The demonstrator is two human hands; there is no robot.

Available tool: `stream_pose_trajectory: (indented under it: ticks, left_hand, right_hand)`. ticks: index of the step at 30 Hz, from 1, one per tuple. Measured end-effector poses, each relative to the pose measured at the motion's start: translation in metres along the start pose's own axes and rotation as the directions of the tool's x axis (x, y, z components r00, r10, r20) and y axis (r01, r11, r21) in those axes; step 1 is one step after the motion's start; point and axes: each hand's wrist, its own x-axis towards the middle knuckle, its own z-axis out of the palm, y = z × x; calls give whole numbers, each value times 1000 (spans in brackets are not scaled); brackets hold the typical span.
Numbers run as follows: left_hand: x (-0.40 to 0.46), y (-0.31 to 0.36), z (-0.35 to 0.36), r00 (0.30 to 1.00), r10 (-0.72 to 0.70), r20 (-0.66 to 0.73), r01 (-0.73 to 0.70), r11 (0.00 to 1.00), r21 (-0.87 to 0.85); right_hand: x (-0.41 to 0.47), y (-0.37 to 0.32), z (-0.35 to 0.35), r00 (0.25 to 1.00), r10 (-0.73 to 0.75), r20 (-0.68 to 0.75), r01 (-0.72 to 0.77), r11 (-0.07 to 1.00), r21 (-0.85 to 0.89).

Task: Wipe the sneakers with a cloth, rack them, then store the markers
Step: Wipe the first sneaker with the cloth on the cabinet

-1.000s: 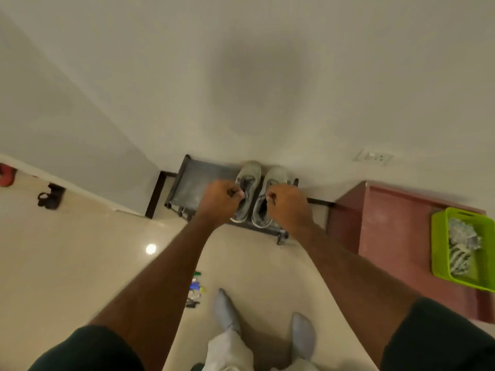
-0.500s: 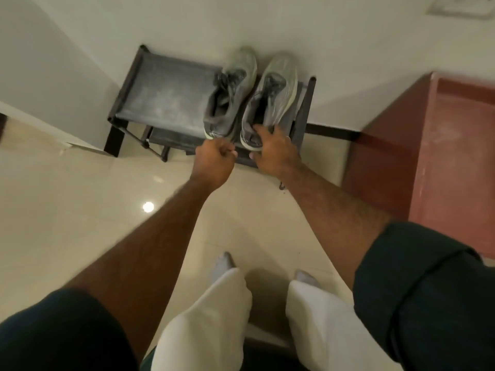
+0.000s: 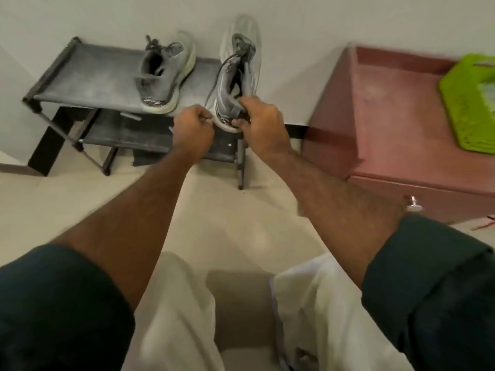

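Two grey sneakers with white soles are on the dark shoe rack [image 3: 85, 76] against the wall. The left sneaker [image 3: 163, 73] lies on the top shelf, toe to the wall, and nothing touches it. The right sneaker [image 3: 238, 62] is at the rack's right end. My right hand [image 3: 261, 127] grips its heel. My left hand [image 3: 192, 132] is curled just left of that heel and appears to pinch a loose lace of the same shoe. Neither a cloth nor any markers are in view.
A red cabinet [image 3: 388, 116] stands right of the rack, with a green basket [image 3: 466, 103] on top and a metal knob [image 3: 413, 204] on its front. The rack's lower shelf [image 3: 134, 137] is dark. Pale tiled floor lies in front, with my knees at the bottom.
The view has dropped closer to the rack. The right sneaker has shifted right, away from its mate. My left hand has left the left sneaker for the right one's heel.
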Motion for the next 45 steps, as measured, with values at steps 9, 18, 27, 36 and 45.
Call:
stream_pose_trajectory:
  ticks: [9, 18, 27, 36, 45]
  left_hand:
    - [-144, 120, 82, 963, 232, 135, -213, 967, -141]
    - [-203, 207, 113, 844, 418, 335, -407, 907, -107]
    - [-186, 216, 157, 758, 484, 437, -460, 872, -167]
    - [-159, 218, 187, 740, 453, 498, -472, 877, -96]
    - [-136, 224, 205, 768, 435, 470, -506, 862, 29]
  right_hand:
    - [-143, 67, -187, 986, 20, -167, -43, 989, -141]
    - [-169, 132, -243, 930, 330, -162, -349, 932, -101]
    - [-151, 193, -230, 901, 432, -35, -430, 880, -201]
    - [-136, 199, -222, 900, 428, -85, -436, 880, -188]
    - [-134, 203, -225, 855, 455, -247, -470, 883, -1]
